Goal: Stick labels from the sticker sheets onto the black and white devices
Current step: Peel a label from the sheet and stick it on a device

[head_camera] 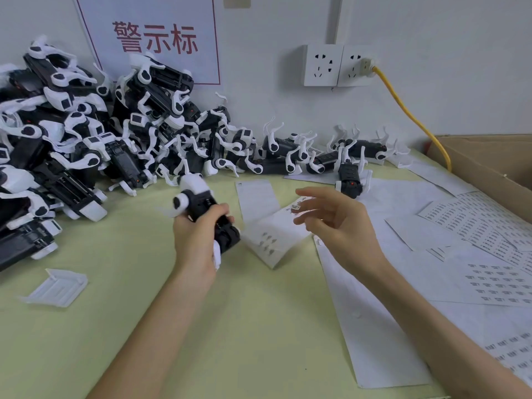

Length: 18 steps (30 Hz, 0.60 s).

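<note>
Green tabletop [138, 318] below, device [198, 204] juts forward from left hand's [195, 239] grip.

The left grip [195, 237] curled around a black and white device [198, 201] above the pale green table [144, 312]. The right grip [336, 223] hovered beside it, fingers spread and blurred, over a curled sticker strip [267, 226]. A heap of devices [72, 133] lay far left, and sticker sheets [475, 226] lay at the right.
</note>
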Tool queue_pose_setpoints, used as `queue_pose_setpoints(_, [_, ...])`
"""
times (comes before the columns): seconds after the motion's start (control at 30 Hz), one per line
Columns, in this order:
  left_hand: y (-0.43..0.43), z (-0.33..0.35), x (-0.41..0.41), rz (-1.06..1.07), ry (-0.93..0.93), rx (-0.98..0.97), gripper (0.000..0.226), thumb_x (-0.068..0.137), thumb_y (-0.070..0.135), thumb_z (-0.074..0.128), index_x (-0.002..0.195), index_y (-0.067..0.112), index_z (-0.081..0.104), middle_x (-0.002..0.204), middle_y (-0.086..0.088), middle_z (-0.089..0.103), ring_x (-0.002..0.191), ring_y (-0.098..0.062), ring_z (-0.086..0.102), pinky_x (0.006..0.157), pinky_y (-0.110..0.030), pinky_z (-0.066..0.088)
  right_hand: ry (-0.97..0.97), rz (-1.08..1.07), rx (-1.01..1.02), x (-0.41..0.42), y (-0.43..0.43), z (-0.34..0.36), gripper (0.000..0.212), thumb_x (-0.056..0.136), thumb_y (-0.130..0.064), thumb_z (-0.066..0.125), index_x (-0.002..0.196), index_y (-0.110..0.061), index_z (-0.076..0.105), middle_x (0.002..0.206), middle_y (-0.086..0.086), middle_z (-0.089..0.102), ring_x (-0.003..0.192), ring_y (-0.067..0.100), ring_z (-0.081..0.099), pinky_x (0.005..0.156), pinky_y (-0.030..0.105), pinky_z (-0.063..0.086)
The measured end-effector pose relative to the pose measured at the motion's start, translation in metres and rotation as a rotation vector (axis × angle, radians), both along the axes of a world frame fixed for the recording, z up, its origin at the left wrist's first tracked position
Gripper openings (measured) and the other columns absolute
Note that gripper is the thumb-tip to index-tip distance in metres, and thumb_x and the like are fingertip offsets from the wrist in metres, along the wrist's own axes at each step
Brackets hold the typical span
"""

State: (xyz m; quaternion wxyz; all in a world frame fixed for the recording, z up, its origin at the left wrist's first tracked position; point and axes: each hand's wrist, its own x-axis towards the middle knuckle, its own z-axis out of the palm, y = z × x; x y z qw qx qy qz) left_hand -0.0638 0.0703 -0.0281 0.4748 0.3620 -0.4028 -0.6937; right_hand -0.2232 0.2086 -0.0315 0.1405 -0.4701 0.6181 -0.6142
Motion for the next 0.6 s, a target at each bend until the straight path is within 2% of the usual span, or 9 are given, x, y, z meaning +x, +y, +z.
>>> queue_pose_setpoints(0.07, [-0.003,0.002,0.003,0.07,0.032,0.004,0.018,0.089,-0.002,0.069,0.098,0.008,0.056,0.091,-0.012,0.059,0.061,-0.014,0.065,0.059,-0.034,0.059,-0.001,0.023,-0.001,0.001,0.001,0.001,0.054,0.082,0.01,0.053,0.119,-0.026,0.069,0.095,-0.004,0.076,0.087,0.017,0.074,0.073,0.023,0.054])
queue_pose_setpoints(0.13, [-0.002,0.005,0.003,0.014,0.022,-0.047,0.016,0.09,-0.001,0.069,0.099,0.008,0.059,0.094,-0.012,0.066,0.065,-0.014,0.066,0.064,-0.038,0.06,-0.005,0.041,-0.001,0.002,0.002,0.002,0.05,0.08,-0.003,0.056,0.121,-0.03,0.067,0.094,-0.004,0.075,0.087,0.018,0.073,0.073,0.023,0.052])
queue_pose_setpoints(0.2, [0.005,0.007,0.002,-0.182,0.003,-0.146,0.015,0.093,0.0,0.065,0.102,0.01,0.063,0.1,-0.01,0.076,0.069,-0.016,0.065,0.066,-0.036,0.058,-0.003,0.053,0.005,0.004,0.002,0.002,0.047,0.08,-0.01,0.06,0.122,-0.032,0.065,0.094,-0.003,0.074,0.087,0.02,0.071,0.073,0.027,0.052])
queue_pose_setpoints(0.3, [0.017,0.006,-0.001,-0.484,-0.074,-0.219,0.019,0.092,0.003,0.065,0.109,0.012,0.066,0.107,-0.01,0.078,0.073,-0.018,0.066,0.067,-0.035,0.059,0.043,0.055,0.021,0.006,0.003,0.002,0.043,0.083,-0.014,0.066,0.122,-0.033,0.063,0.092,-0.005,0.07,0.086,0.02,0.068,0.075,0.028,0.052])
queue_pose_setpoints(0.37, [0.022,0.004,-0.002,-0.572,-0.152,-0.243,0.018,0.083,0.013,0.072,0.1,0.018,0.074,0.098,-0.008,0.078,0.077,-0.021,0.067,0.072,-0.039,0.058,0.096,0.035,0.044,0.006,0.003,0.001,0.041,0.088,-0.009,0.069,0.122,-0.033,0.063,0.091,-0.007,0.069,0.085,0.019,0.067,0.074,0.03,0.052])
queue_pose_setpoints(0.47, [0.024,0.004,-0.001,-0.593,-0.194,-0.226,0.017,0.074,0.022,0.071,0.086,0.03,0.08,0.077,-0.011,0.069,0.079,-0.024,0.069,0.072,-0.038,0.058,0.196,0.007,0.09,0.006,0.003,-0.002,0.042,0.092,-0.006,0.068,0.123,-0.033,0.061,0.09,-0.013,0.066,0.082,0.015,0.063,0.071,0.029,0.051])
queue_pose_setpoints(0.6, [0.024,0.003,0.0,-0.613,-0.174,-0.215,0.017,0.073,0.021,0.072,0.088,0.026,0.078,0.078,-0.012,0.068,0.079,-0.025,0.069,0.07,-0.037,0.059,0.282,-0.002,0.139,0.006,0.001,-0.006,0.043,0.092,-0.01,0.066,0.127,-0.035,0.059,0.092,-0.015,0.063,0.083,0.014,0.063,0.069,0.027,0.051])
